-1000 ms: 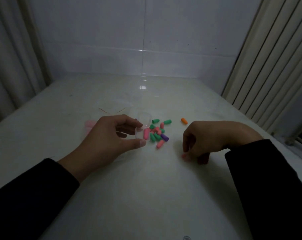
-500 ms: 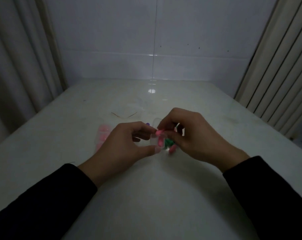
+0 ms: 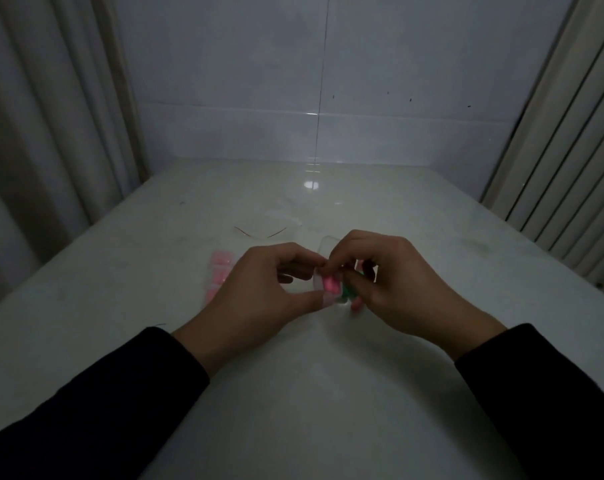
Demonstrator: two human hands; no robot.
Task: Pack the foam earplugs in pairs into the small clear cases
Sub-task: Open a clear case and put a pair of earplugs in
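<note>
**Pink plug going into the open case**

White tabletop (image 3: 328, 393) carries everything, and on it the two hands meet near the middle. Largest of the small things is the row of filled cases (image 3: 219, 276) lying just beside the left hand (image 3: 259, 292) on its far left side; pink shows through them, but the dim light blurs their edges, so I cannot count them exactly (several, at a guess). One more clear case (image 3: 323, 268) is held open between the hands: the left hand pinches it between thumb and fingers, lid standing up behind.

Inside or at its mouth sits pink foam (image 3: 330, 284), and whether that is one earplug or two I cannot tell. Fingers of the right hand (image 3: 397, 289) are curled down onto that pink plug, pressing or pinching it into the case. I judge the step in hand to be seating a plug.

Under the right hand lie loose earplugs (image 3: 349, 295): green and pink patches show, the rest hidden, so no count holds. Next, I judge, the pair must be confirmed complete, then the lid pressed down without squeezing foam out.
</note>
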